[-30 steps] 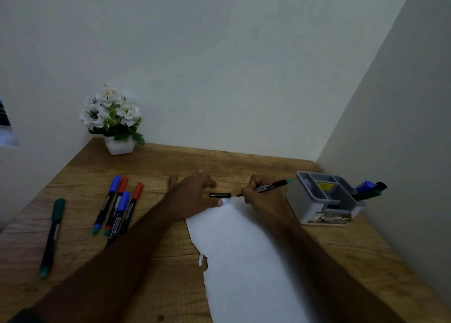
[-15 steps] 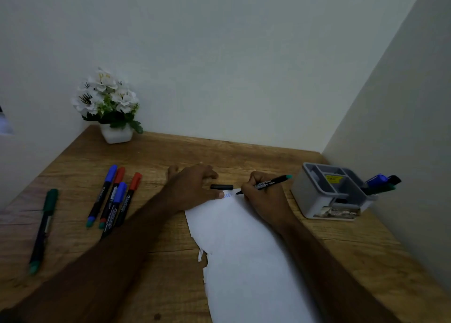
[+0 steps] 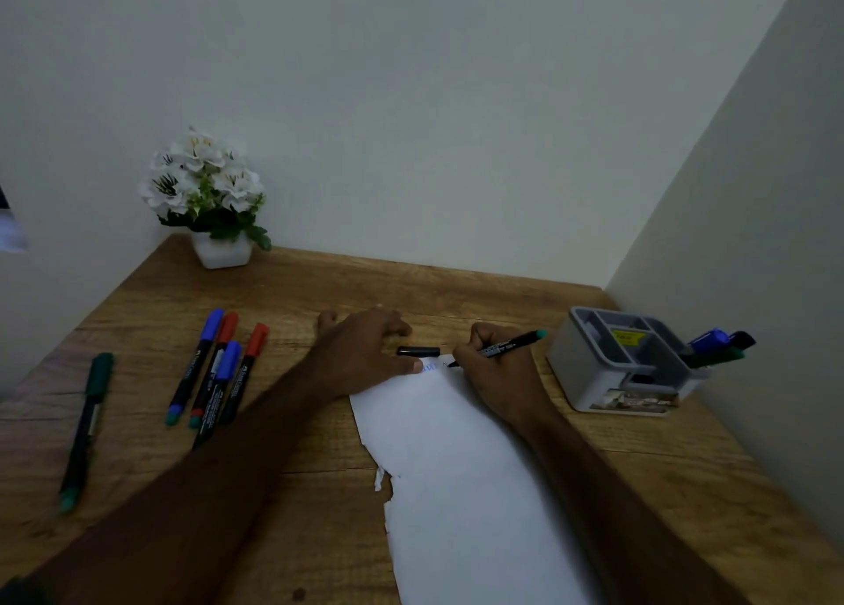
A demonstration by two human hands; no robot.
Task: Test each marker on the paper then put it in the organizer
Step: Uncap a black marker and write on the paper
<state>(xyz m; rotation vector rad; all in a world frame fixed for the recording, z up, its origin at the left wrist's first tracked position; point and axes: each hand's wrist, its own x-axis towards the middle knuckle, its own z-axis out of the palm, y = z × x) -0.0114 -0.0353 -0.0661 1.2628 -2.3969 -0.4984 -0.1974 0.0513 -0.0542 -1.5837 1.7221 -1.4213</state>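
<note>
My right hand [image 3: 495, 371] rests on the far end of the paper [image 3: 461, 467], forearm running back toward me across the sheet, fingers curled round a black marker [image 3: 507, 345] in a writing grip. The marker lies at a low slant: its tip points left and down onto the paper's top edge, beside some faint blue scribbles [image 3: 429, 367], and its teal back end points up and right toward the organizer [image 3: 625, 367]. My left hand [image 3: 365, 353] lies flat, palm down, fingers spread and loose, grasping nothing; its thumb presses the paper's far left corner and the fingers reach onto the desk [image 3: 319, 294] beyond. The marker's black cap [image 3: 418, 351] lies on the desk between my two hands, its length running left to right.

The organizer stands near the right wall, with three markers [image 3: 717, 346] leaning out of its right compartment. To my left four capped markers [image 3: 214, 371] lie side by side, caps pointing away from me, and a green one [image 3: 87, 426] lies apart, further left. A pot of white flowers [image 3: 208, 198] sits in the far left corner.
</note>
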